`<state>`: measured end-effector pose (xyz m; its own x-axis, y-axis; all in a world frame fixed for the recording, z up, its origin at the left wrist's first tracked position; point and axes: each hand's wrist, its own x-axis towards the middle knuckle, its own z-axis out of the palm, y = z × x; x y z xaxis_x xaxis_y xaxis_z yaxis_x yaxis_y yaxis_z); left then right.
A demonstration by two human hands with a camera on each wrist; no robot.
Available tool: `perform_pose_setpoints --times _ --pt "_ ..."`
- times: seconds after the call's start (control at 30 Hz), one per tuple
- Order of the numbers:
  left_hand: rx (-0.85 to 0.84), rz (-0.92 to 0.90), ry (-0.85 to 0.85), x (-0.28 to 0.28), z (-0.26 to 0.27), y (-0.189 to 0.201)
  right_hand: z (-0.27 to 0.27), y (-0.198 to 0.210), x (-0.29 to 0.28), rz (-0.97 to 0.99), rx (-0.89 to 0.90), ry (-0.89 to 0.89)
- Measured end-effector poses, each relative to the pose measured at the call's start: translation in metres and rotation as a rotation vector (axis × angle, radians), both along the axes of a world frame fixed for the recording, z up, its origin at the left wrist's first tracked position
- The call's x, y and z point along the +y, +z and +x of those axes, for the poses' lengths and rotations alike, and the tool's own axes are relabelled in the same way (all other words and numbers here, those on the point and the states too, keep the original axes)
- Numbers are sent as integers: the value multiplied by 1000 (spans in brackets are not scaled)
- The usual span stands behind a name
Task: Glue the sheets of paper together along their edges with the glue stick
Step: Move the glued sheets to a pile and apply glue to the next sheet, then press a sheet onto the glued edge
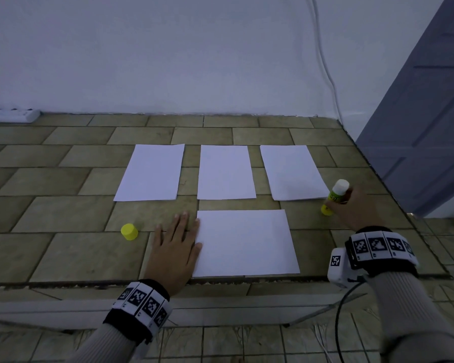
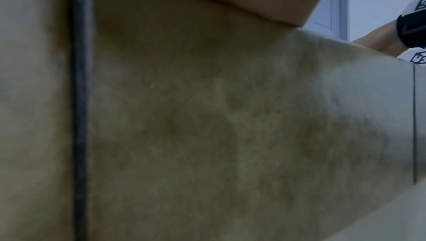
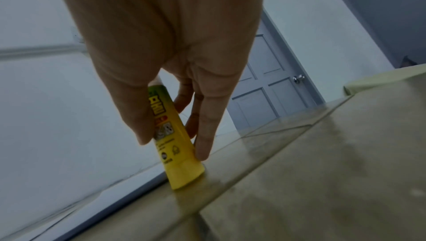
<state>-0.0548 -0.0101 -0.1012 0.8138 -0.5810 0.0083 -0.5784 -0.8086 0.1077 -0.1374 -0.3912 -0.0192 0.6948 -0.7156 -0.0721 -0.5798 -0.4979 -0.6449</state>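
We see both forearms in pale ribbed knit sleeves. Each wrist carries a black strap with a row of white square tiles printed with black-and-white fiducial markers, left band, right band. A white boxy camera unit sits on the inner side of the right wrist, with its own marker on one face and a dark cable trailing off it. The left hand and right hand are bare, no gloves.
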Motion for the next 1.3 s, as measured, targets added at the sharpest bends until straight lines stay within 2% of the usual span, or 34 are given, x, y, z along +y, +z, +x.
perform_pose_setpoints --times 0.2,0.33,0.47,0.57,0.67,0.73,0.87,1.03,1.3 --pt "26 -1 7 0 -1 1 -1 -6 -2 36 -4 -43" --pt "42 -4 7 0 0 1 -10 -6 8 48 321 28" --pt "57 -1 9 0 0 1 -7 -9 23 54 436 128" --pt "68 -4 16 0 0 0 8 0 41 31 402 240" --pt "64 -22 18 -1 -1 1 28 9 57 -87 220 307" --pt "67 -34 9 -1 -1 0 44 10 61 -138 162 324" --pt "94 -58 21 -2 -3 4 75 -1 57 -221 287 349" --pt "67 -49 16 -3 -3 4 91 -17 55 -285 479 241" --pt "74 -46 23 -2 -3 5 95 -17 51 -309 443 248"
